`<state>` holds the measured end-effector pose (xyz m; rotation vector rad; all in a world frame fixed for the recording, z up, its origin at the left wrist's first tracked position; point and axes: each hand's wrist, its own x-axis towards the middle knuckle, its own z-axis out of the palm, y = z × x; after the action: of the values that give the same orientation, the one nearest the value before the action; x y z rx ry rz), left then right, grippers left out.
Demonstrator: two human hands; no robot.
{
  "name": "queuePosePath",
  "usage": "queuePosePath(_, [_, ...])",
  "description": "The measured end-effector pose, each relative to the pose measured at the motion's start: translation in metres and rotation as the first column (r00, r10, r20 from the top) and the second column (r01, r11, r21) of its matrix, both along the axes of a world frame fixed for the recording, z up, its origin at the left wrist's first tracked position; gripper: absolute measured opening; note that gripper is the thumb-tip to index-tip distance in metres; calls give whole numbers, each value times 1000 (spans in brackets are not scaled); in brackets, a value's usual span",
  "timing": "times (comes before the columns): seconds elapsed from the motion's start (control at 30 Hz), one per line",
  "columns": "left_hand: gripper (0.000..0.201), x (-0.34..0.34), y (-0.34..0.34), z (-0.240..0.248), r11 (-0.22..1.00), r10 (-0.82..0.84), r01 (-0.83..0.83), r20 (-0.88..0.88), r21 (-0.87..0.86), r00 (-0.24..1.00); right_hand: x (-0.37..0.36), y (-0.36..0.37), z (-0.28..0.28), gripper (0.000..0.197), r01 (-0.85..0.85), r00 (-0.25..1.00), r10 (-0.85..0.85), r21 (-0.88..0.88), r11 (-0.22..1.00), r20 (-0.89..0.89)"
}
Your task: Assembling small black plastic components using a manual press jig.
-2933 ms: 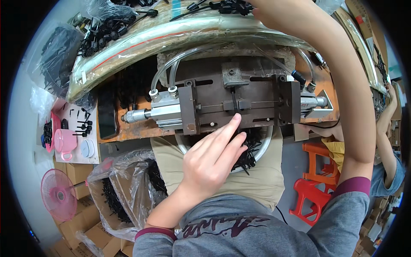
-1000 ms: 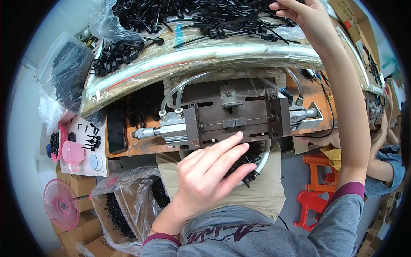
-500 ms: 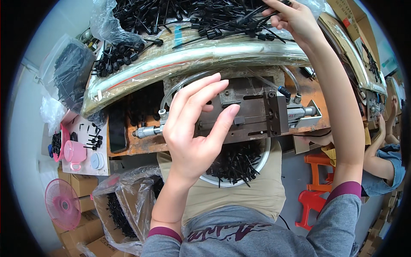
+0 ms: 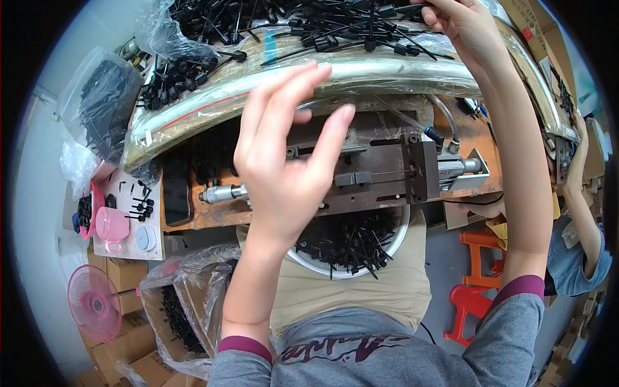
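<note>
My left hand [image 4: 280, 151] is raised over the dark metal fixture [image 4: 380, 193], fingers and thumb spread apart, slightly blurred, with nothing held. It covers the fixture's left part. A small grey block [image 4: 354, 178] sits on the fixture's narrow middle track. At the upper right, my right hand [image 4: 467, 32] is at the edge of a heap of black stemmed plastic parts [image 4: 322, 29]. Its fingers are curled and pinched on the end of a thin black stemmed plastic part [image 4: 411, 8], partly hidden by the fingers. The heap lies on a plastic-wrapped raised surface.
A white basket [image 4: 403, 242] of black parts rests on my lap beneath the fixture. Air tubes [image 4: 443, 116] bend behind the fixture. To the left are a phone [image 4: 176, 200], a pink cup [image 4: 113, 226] and a pink fan [image 4: 95, 303]. Red stools [image 4: 467, 306] and another person's arm [image 4: 578, 161] are at right.
My left hand has moved up and slightly left, still spread. My right hand has shifted right; the bundle of black stems seen at its fingers before is now lower on the heap.
</note>
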<state>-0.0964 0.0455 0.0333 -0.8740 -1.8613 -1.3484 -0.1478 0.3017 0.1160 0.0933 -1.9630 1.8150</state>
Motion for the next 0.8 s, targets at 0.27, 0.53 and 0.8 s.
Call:
queuePosePath(0.27, [42, -14, 9, 6, 978, 82, -103, -117, -181, 990, 9, -15, 8, 7, 380, 907, -140, 629, 678, -397])
queuePosePath(0.53, [36, -4, 7, 9, 982, 4, -16, -62, -186, 998, 9, 13, 24, 10, 272, 962, -268, 317, 908, -56])
queuePosePath(0.8, [37, -26, 22, 8, 998, -10, 7, -45, -64, 999, 3, 39, 18, 15, -65, 966, 80, -68, 996, 247])
